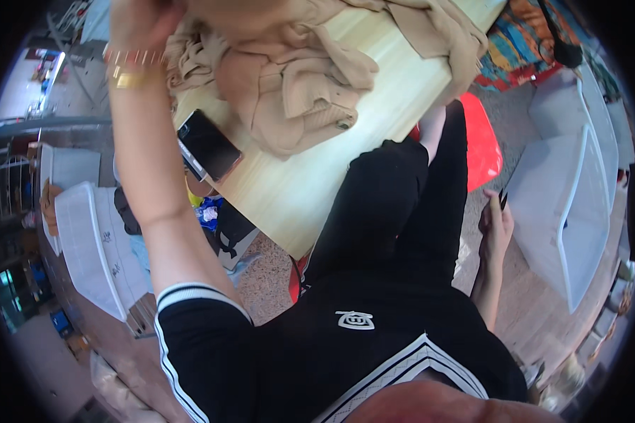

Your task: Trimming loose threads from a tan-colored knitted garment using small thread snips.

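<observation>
My left arm stretches to the far left of the table, with a gold watch or bracelet at the wrist. My left hand (144,25) is smeared by motion at the top edge beside a tan knitted garment (289,92). Whether its fingers grip the cloth cannot be told. The garment lies bunched on the pale wooden table (282,197), ribbed edges folded over. Low at my right side, beyond my leg, my right hand (499,224) is closed on a small dark pointed tool (503,199); its exact kind does not show.
A black phone (210,144) rests near the table's left edge. More tan cloth (441,35) drapes over the far right edge. White plastic bins (554,204) stand to the right, another bin (92,240) to the left. A red stool (481,144) and a colourful patterned bag (525,42) are beyond my legs.
</observation>
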Available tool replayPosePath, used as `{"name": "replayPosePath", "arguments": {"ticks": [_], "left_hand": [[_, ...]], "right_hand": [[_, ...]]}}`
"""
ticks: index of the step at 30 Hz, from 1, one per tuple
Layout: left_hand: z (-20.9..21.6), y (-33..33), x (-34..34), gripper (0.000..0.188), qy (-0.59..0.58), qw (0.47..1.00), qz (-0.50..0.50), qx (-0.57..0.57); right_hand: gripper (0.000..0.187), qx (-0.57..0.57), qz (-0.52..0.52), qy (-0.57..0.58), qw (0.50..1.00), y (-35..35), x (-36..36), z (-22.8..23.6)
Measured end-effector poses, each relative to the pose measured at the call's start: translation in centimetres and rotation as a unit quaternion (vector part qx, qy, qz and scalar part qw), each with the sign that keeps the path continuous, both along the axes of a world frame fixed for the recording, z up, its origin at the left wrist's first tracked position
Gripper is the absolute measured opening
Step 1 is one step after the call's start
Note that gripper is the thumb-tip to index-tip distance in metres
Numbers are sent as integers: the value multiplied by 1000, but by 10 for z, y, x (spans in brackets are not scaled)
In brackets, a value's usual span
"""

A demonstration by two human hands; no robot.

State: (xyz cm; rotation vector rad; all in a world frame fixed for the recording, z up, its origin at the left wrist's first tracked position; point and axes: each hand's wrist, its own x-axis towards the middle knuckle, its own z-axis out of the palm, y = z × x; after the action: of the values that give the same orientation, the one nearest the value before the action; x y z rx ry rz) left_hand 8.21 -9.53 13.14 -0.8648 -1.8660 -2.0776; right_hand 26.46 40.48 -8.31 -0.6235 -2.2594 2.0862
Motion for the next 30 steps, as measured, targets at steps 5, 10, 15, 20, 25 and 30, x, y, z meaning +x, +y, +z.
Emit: {"name": "replayPosePath", "arguments": {"ticks": [5, 10, 15, 20, 25, 30], "left_hand": [[-89, -14, 93, 61, -173, 980, 71, -68], [-143, 8, 131, 33, -389, 805, -105, -435], [-161, -28, 146, 48, -473, 781, 166, -372], [-181, -41, 137, 80, -469, 761, 385, -229], [-208, -37, 96, 52, -383, 827, 382, 149], [-166, -27, 38, 27, -119, 859, 498, 11]], "right_hand": [[25, -52, 20, 61, 997, -23, -35, 29], [30, -12, 126, 114, 985, -42, -42, 38], [29, -39, 183, 109, 976, -56, -37, 35], [28, -56, 160, 104, 980, -47, -27, 17], [28, -91, 136, 93, 982, -27, -19, 3], [28, -78, 96, 91, 988, -21, -13, 3]]}}
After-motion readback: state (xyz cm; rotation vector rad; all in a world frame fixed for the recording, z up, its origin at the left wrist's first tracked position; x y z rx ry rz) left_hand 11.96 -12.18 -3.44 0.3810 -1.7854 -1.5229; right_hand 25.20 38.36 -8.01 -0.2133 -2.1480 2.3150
